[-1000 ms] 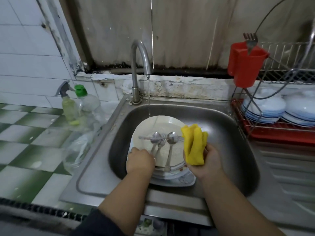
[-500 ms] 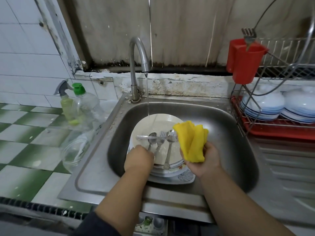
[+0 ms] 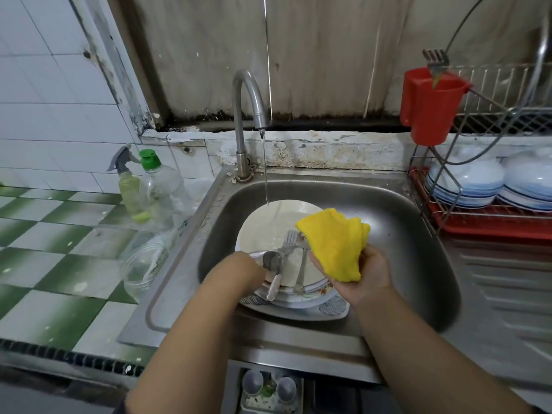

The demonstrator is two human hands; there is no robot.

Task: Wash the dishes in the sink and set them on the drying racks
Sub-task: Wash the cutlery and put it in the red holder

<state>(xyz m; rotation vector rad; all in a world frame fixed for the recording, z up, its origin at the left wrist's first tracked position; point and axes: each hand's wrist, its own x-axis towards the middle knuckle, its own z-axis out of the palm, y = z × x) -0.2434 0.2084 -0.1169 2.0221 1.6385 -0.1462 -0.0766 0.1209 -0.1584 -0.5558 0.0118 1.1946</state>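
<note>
A stack of plates lies in the steel sink, with water from the tap running onto the top white plate. A fork and spoons lie across it. My left hand is at the plate's near left edge and grips the cutlery, its fingers mostly hidden. My right hand holds a folded yellow cloth over the right side of the plates.
The drying rack at the right holds stacked blue-and-white bowls over a red tray. A red cutlery cup with a fork hangs on it. A spray bottle, a green-capped bottle and a clear container stand left of the sink.
My left hand has drawn a spoon to the left edge of the plate. The yellow cloth has shifted a little further over the plates.
</note>
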